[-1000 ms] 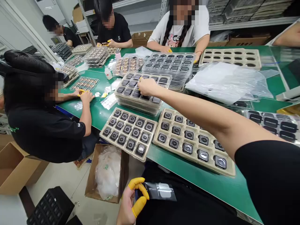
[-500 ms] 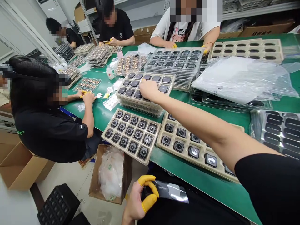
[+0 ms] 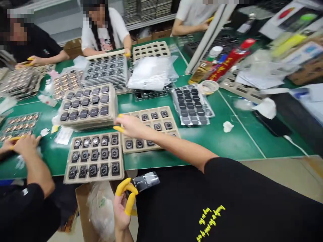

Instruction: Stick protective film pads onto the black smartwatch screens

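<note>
My left hand (image 3: 122, 206), yellow cots on its fingers, is closed on a glossy film strip (image 3: 146, 181) at its near end, low in front of the table edge. My right hand (image 3: 131, 127) reaches over the table with its yellow-tipped thumb and finger spread apart and nothing visible between them. It hangs beside the stack of beige trays (image 3: 83, 125), partly covering the right-hand tray (image 3: 176, 129) of watch modules. The front tray (image 3: 122, 161), also full of dark watch modules, juts past the near edge of the green table (image 3: 207, 141).

Further right on the green lie sheets of black pads (image 3: 190, 104), a tape roll (image 3: 209, 86), a red container (image 3: 230, 62) and a crumpled white scrap (image 3: 227, 126). A black device (image 3: 272, 123) with a white cable (image 3: 295, 145) sits near the right end. Behind the trays are clear plastic trays (image 3: 121, 79) and a pile of white plastic bags (image 3: 151, 74).

Across from me sits a person in a white shirt (image 3: 117, 27); another in black (image 3: 27, 201) works close on my left. Shelving (image 3: 145, 18) runs behind, and a cardboard box (image 3: 82, 211) holding a clear bag (image 3: 102, 208) stands below the table.
</note>
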`<action>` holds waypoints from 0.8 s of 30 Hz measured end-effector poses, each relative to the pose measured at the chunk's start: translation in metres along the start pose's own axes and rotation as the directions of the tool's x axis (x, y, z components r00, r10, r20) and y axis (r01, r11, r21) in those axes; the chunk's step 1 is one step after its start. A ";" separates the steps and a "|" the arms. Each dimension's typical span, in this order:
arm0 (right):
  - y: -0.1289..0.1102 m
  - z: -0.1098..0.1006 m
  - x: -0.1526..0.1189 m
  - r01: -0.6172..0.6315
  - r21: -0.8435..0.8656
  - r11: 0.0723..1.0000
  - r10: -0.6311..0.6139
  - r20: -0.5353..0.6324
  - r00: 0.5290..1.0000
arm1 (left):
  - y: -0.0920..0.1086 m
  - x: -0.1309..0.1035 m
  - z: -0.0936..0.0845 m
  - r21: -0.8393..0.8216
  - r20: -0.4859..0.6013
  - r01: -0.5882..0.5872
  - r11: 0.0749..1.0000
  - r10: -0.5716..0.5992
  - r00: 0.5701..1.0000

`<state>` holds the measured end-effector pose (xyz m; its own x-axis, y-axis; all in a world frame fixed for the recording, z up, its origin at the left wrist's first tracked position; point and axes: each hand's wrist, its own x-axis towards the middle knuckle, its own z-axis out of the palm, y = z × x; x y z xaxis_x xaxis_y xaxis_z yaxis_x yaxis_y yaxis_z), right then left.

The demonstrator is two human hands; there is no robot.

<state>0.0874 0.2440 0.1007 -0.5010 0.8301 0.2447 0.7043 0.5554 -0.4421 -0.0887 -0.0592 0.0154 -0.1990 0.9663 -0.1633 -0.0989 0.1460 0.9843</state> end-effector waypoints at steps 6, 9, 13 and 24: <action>0.132 -0.046 -0.220 -0.305 0.017 0.952 0.294 -0.323 0.899 | 0.018 0.056 0.031 0.055 0.202 -0.144 0.988 0.130 0.971; 0.167 -0.060 -0.280 -0.438 0.026 0.899 0.404 -0.438 0.803 | 0.030 0.090 0.056 0.056 0.345 -0.235 0.970 0.202 0.917; 0.160 -0.048 -0.287 -0.447 0.091 0.890 0.440 -0.429 0.789 | 0.041 0.127 0.089 0.084 0.500 -0.302 0.950 0.222 0.837; 0.157 -0.051 -0.299 -0.639 0.142 0.756 0.617 -0.479 0.624 | 0.054 0.154 0.149 0.252 0.716 -0.422 0.871 0.126 0.686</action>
<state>0.3736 0.0855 0.0016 0.3634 0.8842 0.2934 0.7813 -0.1177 -0.6130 0.0207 0.1288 0.0539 0.5493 0.8336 0.0593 0.2430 -0.2272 0.9430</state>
